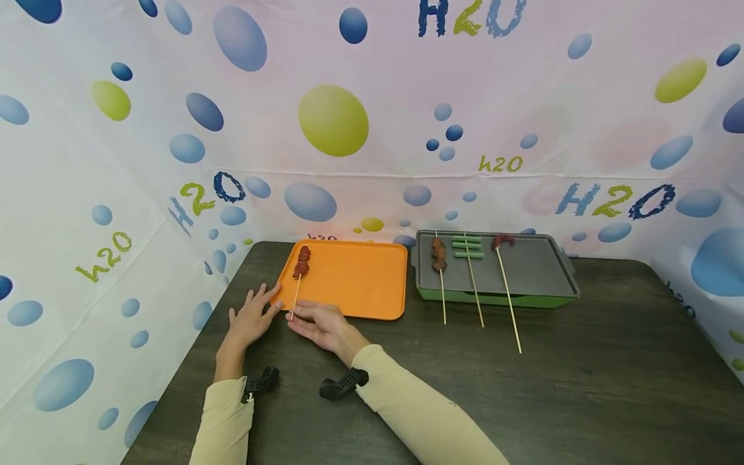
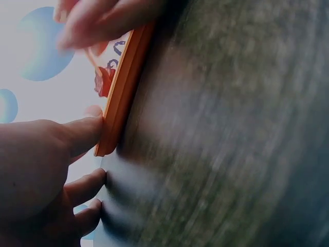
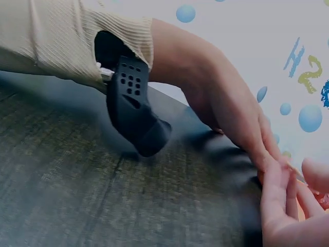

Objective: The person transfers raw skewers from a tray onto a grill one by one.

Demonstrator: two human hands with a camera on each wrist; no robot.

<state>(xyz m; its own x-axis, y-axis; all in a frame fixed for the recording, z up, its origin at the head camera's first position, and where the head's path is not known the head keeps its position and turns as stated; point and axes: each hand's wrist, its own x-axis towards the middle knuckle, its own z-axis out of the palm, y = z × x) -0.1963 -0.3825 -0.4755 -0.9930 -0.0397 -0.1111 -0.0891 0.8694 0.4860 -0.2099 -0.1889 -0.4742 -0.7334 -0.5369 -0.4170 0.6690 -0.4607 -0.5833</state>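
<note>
An orange tray [image 1: 360, 284] lies at the left of the dark table. On its left side rests a skewer of red meat pieces [image 1: 301, 263], its bare stick reaching over the front rim. My right hand [image 1: 325, 328] pinches the stick's lower end between thumb and fingers. At the tray's front left corner my left hand [image 1: 251, 321] lies with fingers spread, fingertips touching the rim. In the left wrist view the left thumb meets the tray's edge [image 2: 123, 98]. The right wrist view shows both hands close together, with the stick partly hidden by fingers.
To the right stands a green-based grill with a grey top [image 1: 537, 271]. Across it lie skewers of brown meat [image 1: 439, 255], green pieces [image 1: 475, 255] and a dark red piece [image 1: 503, 241], their sticks overhanging the front. A patterned cloth [image 1: 395, 116] hangs behind the table.
</note>
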